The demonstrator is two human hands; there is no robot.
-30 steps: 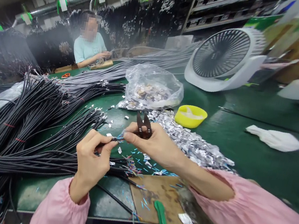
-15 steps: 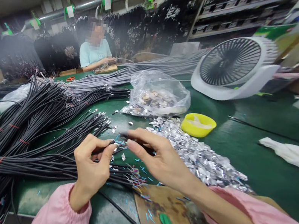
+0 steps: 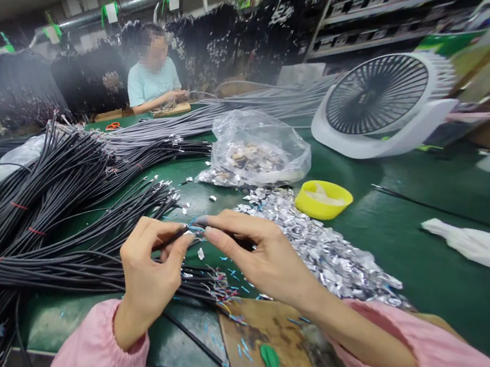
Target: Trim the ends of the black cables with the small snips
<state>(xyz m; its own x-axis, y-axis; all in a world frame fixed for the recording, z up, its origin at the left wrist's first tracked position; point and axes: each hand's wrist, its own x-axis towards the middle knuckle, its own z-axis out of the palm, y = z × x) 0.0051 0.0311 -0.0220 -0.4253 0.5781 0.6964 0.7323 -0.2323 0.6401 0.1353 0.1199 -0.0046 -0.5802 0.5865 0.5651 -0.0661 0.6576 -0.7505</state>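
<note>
Blocked toward the table's [image 3: 451,299] left edge by black cables [image 3: 46,275]; passable rightward between foil scraps [image 3: 336,258] and white item [image 3: 474,244].

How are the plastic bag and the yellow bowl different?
The plastic bag is see-through, but the yellow bowl is bright yellow. The bag looks bigger than the bowl. The bag is crumpled, while the bowl has a smooth rim. Both sit on the green table.

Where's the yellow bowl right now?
Head view, right of centre: the yellow bowl sits on the green table, just right of the clear bag, nearer than the fan, by the silver scraps.
</note>
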